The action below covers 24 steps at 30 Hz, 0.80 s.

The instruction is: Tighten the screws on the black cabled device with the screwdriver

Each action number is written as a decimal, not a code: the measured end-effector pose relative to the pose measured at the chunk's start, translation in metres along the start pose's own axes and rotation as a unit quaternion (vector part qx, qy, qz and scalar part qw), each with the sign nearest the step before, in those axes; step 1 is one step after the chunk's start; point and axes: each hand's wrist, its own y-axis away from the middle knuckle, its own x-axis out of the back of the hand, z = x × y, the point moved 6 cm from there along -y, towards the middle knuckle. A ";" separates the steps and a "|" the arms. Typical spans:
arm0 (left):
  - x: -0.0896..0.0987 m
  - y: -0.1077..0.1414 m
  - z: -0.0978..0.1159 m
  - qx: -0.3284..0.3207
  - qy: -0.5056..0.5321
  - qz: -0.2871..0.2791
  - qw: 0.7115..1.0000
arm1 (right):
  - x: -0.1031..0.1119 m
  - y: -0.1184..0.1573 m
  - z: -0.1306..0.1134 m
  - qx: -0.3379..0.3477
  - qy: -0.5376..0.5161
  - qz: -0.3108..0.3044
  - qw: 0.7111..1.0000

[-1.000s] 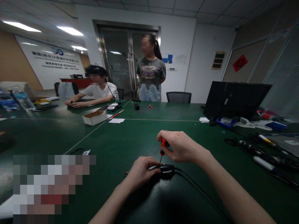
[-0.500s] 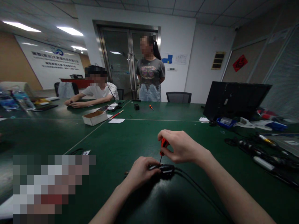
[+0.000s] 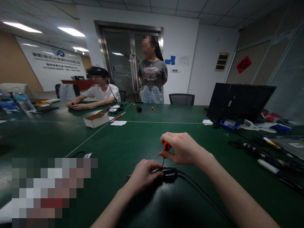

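My right hand [image 3: 181,147] is closed round the orange-and-black handle of a screwdriver [image 3: 167,146], held nearly upright. Its thin shaft points down to a small black device [image 3: 169,173] with a glossy shell, lying on the green table [image 3: 133,142]. Whether the tip sits in a screw I cannot make out. My left hand [image 3: 144,172] grips the device's left end, its fingers and thumb pressed against it and covering that part. Black cables [image 3: 197,188] leave the device on the right and run toward the table's near edge.
Beyond my hands lie a white open box [image 3: 96,122], a red pencil-like stick [image 3: 119,116], a black block [image 3: 139,109] and another screwdriver [image 3: 154,109]. A monitor [image 3: 239,103] and tangled cables [image 3: 258,155] occupy the right. One person sits across the table; another stands behind it.
My right hand has turned slightly round the screwdriver handle, with the fingers shifted a little. My left hand and the black device stay practically where they were.
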 end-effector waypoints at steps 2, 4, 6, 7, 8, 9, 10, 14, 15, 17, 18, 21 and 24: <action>0.000 -0.001 -0.001 -0.002 0.000 -0.002 1.000 | 0.001 0.002 -0.001 0.006 -0.038 -0.006 0.999; -0.001 -0.001 -0.001 -0.005 -0.001 -0.005 1.000 | 0.002 0.003 0.000 0.006 -0.052 -0.011 0.999; -0.001 -0.002 -0.002 -0.005 -0.003 -0.004 1.000 | 0.002 0.003 0.001 0.001 -0.040 -0.009 0.999; -0.002 -0.002 -0.002 -0.004 -0.005 -0.004 1.000 | 0.001 0.002 0.002 0.000 -0.028 -0.007 1.000; -0.002 -0.002 -0.003 -0.002 -0.006 -0.003 1.000 | 0.000 0.001 0.002 -0.001 -0.014 -0.005 1.000; -0.002 -0.001 -0.003 0.000 -0.007 -0.001 1.000 | 0.000 0.000 0.002 -0.002 0.002 -0.004 1.000; -0.002 -0.001 -0.004 0.002 -0.006 0.002 1.000 | -0.001 -0.001 0.002 -0.002 0.017 -0.003 1.000; -0.001 0.000 -0.003 0.003 0.006 0.009 1.000 | -0.003 -0.003 0.002 -0.007 0.063 0.000 0.998; -0.001 0.000 -0.003 0.003 0.006 0.007 1.000 | -0.003 -0.003 0.002 -0.007 0.065 0.000 0.998; -0.001 0.000 -0.002 0.005 0.003 0.002 1.000 | -0.001 -0.001 0.001 -0.004 0.044 0.001 0.999; -0.001 0.000 -0.002 0.006 0.003 -0.002 1.000 | 0.000 0.000 0.000 -0.001 0.023 -0.001 1.000; -0.001 -0.001 -0.002 0.003 0.003 -0.007 1.000 | 0.001 0.003 -0.001 0.005 -0.040 -0.013 0.999; 0.000 -0.001 0.000 0.000 0.002 -0.004 1.000 | 0.002 0.003 0.001 -0.004 -0.045 -0.016 0.999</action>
